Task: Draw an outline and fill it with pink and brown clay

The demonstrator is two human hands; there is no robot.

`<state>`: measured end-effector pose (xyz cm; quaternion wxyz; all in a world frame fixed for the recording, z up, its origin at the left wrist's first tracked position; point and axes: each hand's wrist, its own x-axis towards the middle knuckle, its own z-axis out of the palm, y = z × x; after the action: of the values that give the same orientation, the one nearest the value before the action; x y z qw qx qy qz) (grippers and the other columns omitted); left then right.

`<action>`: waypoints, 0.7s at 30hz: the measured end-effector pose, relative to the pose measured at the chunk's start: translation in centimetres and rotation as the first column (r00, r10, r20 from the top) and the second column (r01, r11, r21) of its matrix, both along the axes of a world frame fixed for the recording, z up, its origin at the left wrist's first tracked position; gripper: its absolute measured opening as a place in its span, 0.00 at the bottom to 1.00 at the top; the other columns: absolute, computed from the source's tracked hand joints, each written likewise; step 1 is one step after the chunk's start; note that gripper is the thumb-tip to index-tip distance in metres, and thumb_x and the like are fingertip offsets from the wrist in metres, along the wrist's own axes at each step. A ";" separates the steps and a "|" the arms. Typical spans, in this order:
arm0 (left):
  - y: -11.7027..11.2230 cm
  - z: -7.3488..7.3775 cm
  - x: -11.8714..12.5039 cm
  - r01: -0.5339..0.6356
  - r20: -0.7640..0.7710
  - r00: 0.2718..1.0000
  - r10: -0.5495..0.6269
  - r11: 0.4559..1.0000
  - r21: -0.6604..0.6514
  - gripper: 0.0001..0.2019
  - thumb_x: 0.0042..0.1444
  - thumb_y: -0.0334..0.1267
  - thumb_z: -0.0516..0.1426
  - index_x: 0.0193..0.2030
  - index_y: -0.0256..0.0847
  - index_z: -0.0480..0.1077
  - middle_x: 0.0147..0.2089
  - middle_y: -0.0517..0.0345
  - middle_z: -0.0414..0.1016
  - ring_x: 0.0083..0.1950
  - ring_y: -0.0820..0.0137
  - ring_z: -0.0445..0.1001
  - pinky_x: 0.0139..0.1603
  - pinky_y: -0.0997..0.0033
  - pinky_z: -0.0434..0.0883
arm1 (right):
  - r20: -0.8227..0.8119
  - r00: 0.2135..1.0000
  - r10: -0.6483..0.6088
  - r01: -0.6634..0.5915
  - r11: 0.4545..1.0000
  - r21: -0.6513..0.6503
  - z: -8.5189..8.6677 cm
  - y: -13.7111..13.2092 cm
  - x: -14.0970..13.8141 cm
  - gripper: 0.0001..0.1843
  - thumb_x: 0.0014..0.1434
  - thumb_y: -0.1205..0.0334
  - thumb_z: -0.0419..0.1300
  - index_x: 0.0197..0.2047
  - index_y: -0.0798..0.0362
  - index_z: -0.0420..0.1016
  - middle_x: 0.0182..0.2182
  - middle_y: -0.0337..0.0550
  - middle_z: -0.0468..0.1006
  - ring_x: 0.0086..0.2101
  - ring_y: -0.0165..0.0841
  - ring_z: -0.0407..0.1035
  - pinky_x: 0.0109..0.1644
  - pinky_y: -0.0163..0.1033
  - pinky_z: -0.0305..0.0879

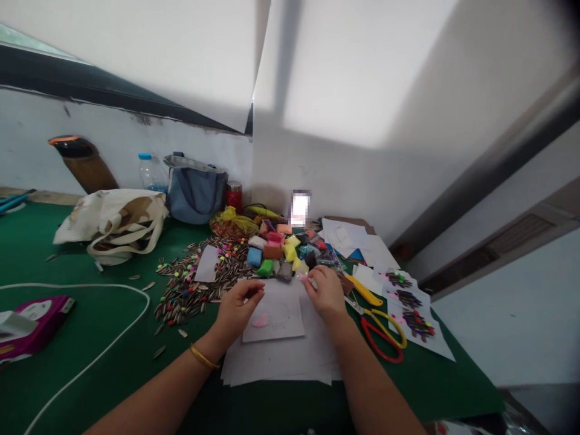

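Observation:
My left hand point(239, 311) is over the left edge of a small white sheet point(290, 326), thumb and fingers pinched together. Whatever may be between those fingertips is too small to make out. A flat pink piece of clay point(260, 320) lies on this sheet, below the left hand. My right hand point(325, 291) is at the sheet's far right corner, fingers closed on a small clear packet point(301, 276) with something pink in it. Just beyond the hands is a heap of coloured clay packets point(272, 251). A stack of larger white paper point(281, 365) lies under the small sheet.
Striped sunflower seeds point(193, 287) mixed with coloured beads spread at left. Scissors point(383, 332) and a yellow-handled cutter point(366, 291) lie at right, beside decorated sheets point(423, 338). A phone point(299, 208) stands behind the packets. Bags point(197, 190) and a white cable point(113, 356) are at left.

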<state>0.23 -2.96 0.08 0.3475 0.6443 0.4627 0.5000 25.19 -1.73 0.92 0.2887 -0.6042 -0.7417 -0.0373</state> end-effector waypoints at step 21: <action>-1.2 -0.1 0.1 0.015 -0.125 0.992 -0.002 0.994 0.105 0.05 0.59 0.37 0.57 0.39 0.42 0.73 0.37 0.59 0.76 0.36 0.71 0.73 0.39 0.71 0.70 | -0.249 0.854 0.457 -0.444 0.889 0.111 -1.0 -3.0 -5.3 0.06 0.67 0.64 0.52 0.42 0.51 0.70 0.38 0.47 0.77 0.40 0.37 0.71 0.45 0.41 0.67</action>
<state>0.35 -4.11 -0.04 0.2855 0.6936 0.4537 0.4812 19.91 -4.74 -0.06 0.4018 -0.4057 -0.8154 0.0952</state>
